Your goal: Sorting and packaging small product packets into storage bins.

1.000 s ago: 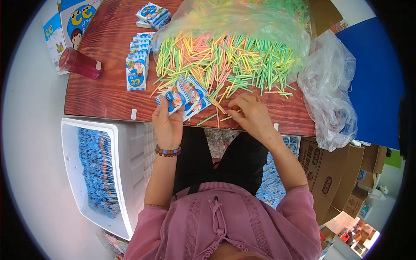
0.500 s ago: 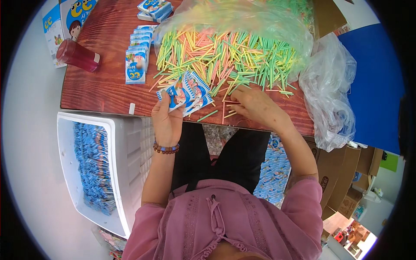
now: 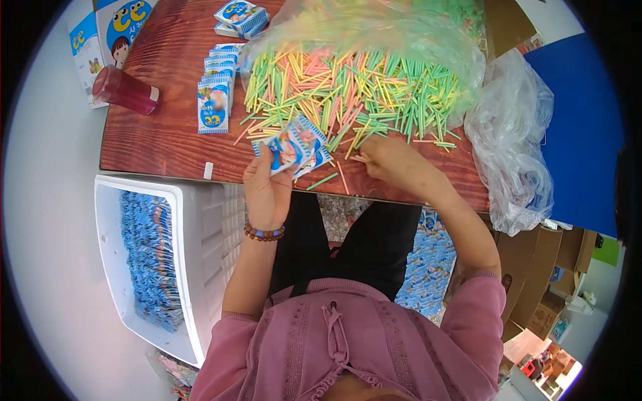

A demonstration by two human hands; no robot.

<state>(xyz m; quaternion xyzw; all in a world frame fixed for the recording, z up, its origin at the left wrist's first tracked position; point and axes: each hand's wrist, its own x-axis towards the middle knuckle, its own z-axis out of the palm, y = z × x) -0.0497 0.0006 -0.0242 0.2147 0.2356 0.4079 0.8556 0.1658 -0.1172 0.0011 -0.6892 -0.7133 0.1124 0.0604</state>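
Observation:
My left hand (image 3: 268, 190), with a beaded bracelet at its wrist, grips several small blue-and-white packets (image 3: 289, 148) fanned out above the table's near edge. To its right, my right hand (image 3: 390, 162) is closed, its fingers curled around thin coloured sticks (image 3: 360, 158) whose ends just show. Beyond both hands lies a large heap of green, yellow and pink sticks (image 3: 348, 87), partly under a clear plastic bag (image 3: 348, 30). A few loose sticks (image 3: 323, 182) lie on the wood between the hands.
A row of packets (image 3: 213, 107) and a packet stack (image 3: 237, 20) rest at the table's far left, near a pinkish-red jar (image 3: 125, 91). A white foam box (image 3: 179, 267) full of packets stands below left. Crumpled clear plastic (image 3: 511, 140) hangs at the right edge.
My right hand has drawn loose sticks together and closed on them. The packets in my left hand have shifted and tilted slightly. The whole view has moved a little.

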